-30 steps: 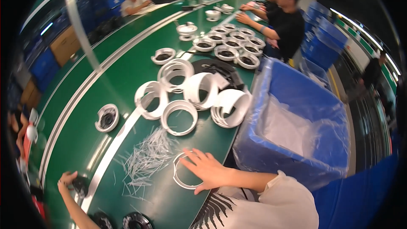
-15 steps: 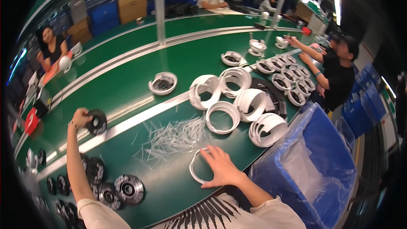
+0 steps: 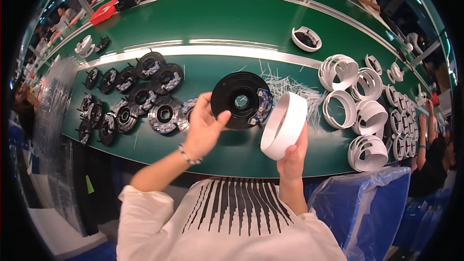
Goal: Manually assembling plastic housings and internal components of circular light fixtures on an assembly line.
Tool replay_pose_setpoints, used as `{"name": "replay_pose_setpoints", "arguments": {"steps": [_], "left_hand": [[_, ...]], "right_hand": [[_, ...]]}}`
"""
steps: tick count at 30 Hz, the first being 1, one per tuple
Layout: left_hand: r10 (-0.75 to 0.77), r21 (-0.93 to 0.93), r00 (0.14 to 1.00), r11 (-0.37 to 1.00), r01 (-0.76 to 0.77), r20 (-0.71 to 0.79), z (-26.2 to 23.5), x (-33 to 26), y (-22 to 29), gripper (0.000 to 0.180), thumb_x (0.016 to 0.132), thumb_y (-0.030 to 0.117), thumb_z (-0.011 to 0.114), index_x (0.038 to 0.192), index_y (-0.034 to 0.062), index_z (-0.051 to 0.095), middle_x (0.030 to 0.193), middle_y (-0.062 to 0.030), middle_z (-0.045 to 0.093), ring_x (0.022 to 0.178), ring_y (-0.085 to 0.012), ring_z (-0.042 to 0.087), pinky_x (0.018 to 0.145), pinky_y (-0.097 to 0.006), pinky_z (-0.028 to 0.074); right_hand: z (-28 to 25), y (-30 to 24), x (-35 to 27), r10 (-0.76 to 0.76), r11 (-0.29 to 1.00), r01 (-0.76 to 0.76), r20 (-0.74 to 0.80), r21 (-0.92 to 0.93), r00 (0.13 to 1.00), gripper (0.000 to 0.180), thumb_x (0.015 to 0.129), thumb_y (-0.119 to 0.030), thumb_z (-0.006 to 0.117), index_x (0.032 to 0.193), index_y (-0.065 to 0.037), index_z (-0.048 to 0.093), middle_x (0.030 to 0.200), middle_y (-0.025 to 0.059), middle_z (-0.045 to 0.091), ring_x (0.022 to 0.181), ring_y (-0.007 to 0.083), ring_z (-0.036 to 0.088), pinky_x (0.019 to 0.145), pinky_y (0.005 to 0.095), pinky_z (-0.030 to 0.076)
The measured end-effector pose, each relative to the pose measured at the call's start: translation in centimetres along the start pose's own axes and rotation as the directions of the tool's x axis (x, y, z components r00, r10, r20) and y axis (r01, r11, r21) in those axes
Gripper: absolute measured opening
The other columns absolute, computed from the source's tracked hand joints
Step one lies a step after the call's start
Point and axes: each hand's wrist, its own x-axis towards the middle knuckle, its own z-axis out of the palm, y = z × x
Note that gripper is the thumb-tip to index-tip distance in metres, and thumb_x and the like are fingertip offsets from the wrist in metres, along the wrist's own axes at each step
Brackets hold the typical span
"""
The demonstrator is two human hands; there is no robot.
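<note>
Left hand (image 3: 205,128): raised above the green bench, fingers and thumb closed on the lower left rim of a black disc (image 3: 240,100). Disc is held nearly face-on to the camera, central hole visible, a blue board edge showing at its right side. Bracelet on the left wrist.

Right hand (image 3: 291,157): just right of the left hand and slightly lower, fingers clamped on the bottom edge of a white ring (image 3: 285,124). Ring stands tilted, its open side turned toward the disc. Ring's upper left edge sits just beside the disc's right rim; contact between them cannot be told.

Behind both hands, on the green bench (image 3: 232,67): a loose heap of thin white strips (image 3: 290,87), partly hidden by disc and ring.

Left of the left hand: a cluster of black wound parts (image 3: 140,99) lying flat on the bench, some with silvery rims, the nearest just beside the left thumb and the rest spreading away toward the bench's far left.

Right of the right hand: stacked white rings (image 3: 357,106), some upright, some lying, in a group near the bench edge. Further right, smaller white rings in rows, and another person's arm (image 3: 427,128) reaching over them.

Beyond the strips, a single white housing (image 3: 307,38) on the bench, well apart from both hands.

Below the right hand: a blue bin lined with plastic (image 3: 372,208), beside the person's striped shirt.
</note>
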Motion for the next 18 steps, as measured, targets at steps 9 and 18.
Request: {"name": "replay_pose_setpoints", "arguments": {"steps": [9, 18], "left_hand": [[0.045, -0.174, 0.943, 0.985, 0.014, 0.330, 1.9, -3.6, -3.9, 0.087, 0.067, -0.014, 0.049, 0.135, 0.0091, 0.000, 0.134, -0.0091, 0.023, 0.125, -0.0209, 0.025, 0.099, -0.038, 0.028], [-0.352, -0.685, 0.831, 0.472, 0.555, 0.431, -1.1, -0.3, -4.3, 0.072, 0.082, 0.059, 0.030, 0.128, 0.0031, 0.032, 0.127, -0.0163, 0.038, 0.117, -0.0294, 0.037, 0.100, -0.046, 0.026]], "right_hand": [[-0.5, 0.9, -0.6, 0.017, 0.841, 0.053, 0.124, -0.539, 0.992, 0.110, 0.054, -0.035, 0.079, 0.132, 0.002, 0.012, 0.133, 0.0264, 0.020, 0.122, 0.0337, 0.029, 0.097, 0.0413, 0.028], [1.2, -1.9, -0.3, 0.054, 0.432, 0.303, 0.360, -0.849, 0.931, 0.121, 0.042, -0.042, 0.082, 0.130, 0.007, 0.014, 0.132, 0.0281, 0.024, 0.120, 0.0392, 0.031, 0.096, 0.0408, 0.029]]}}
